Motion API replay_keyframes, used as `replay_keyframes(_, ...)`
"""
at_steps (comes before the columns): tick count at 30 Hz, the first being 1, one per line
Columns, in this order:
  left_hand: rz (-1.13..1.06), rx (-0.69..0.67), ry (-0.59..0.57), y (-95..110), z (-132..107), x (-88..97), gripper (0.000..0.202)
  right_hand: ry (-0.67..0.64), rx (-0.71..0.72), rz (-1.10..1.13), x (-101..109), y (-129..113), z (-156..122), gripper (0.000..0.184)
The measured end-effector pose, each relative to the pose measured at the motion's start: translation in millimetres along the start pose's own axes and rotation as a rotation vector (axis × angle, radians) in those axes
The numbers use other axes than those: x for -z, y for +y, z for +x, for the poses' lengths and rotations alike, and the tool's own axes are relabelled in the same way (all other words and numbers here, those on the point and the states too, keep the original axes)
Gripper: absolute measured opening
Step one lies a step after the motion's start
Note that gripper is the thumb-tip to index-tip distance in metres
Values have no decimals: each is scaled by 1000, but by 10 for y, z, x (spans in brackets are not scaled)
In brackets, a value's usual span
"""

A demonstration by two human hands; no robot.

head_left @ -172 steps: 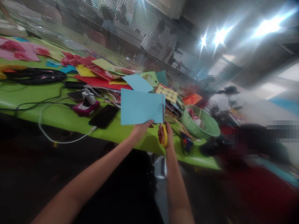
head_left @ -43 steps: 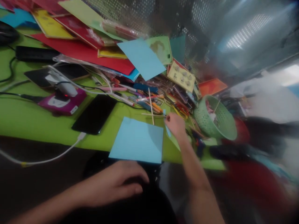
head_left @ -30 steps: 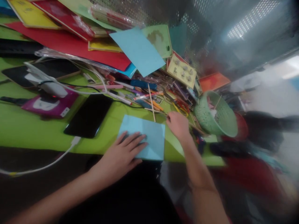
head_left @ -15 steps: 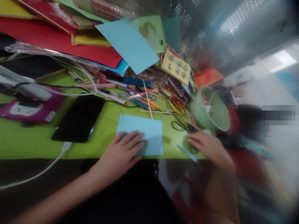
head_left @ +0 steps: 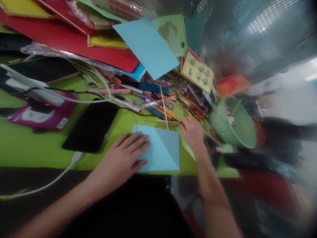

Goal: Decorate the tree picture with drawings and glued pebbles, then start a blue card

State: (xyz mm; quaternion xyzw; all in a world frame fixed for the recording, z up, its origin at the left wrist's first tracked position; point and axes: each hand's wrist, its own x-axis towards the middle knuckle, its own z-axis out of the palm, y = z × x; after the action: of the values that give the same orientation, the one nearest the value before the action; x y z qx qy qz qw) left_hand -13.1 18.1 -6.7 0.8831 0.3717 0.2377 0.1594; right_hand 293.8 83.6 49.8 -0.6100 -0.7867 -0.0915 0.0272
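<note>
A light blue sheet of paper [head_left: 162, 153] lies near the table's front edge. My left hand [head_left: 130, 150] rests flat on its left side, fingers spread. Past the sheet's upper right corner, my right hand [head_left: 192, 130] has its fingers pinched together at the right end of a thin wooden stick [head_left: 163, 121] lying crosswise. A second thin stick [head_left: 164, 107] slants across it, its lower end close to the sheet's top edge. My right hand and forearm cover the table beneath them.
Behind the sheet lie piled pens and markers [head_left: 128, 104]. A black tablet [head_left: 91, 127] with a white cable [head_left: 56, 181] is on the left. Purple packaging [head_left: 42, 115] lies farther left. A green basket [head_left: 230, 122] stands right; coloured papers [head_left: 151, 46] are stacked behind.
My right hand has moved left and away from me, from the table's right front to the crossed sticks. My left hand stays on the blue paper. The camera view has shifted slightly.
</note>
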Motion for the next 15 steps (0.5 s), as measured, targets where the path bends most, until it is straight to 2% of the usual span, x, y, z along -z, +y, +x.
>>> replay_keyframes(3,12,23,-36,1,26,58,44,62,92,101,115,-109,-82,13)
replay_keyframes(6,5,28,-25,11,58,100,39,33,201,167,164,-243,-145,13)
replay_keyframes(10,8,42,-2,-10,91,142,39,-10,257,199,68,-339,-162,17)
replay_keyframes(15,10,61,-17,-14,131,184,41,3,278,198,-52,-362,-132,22)
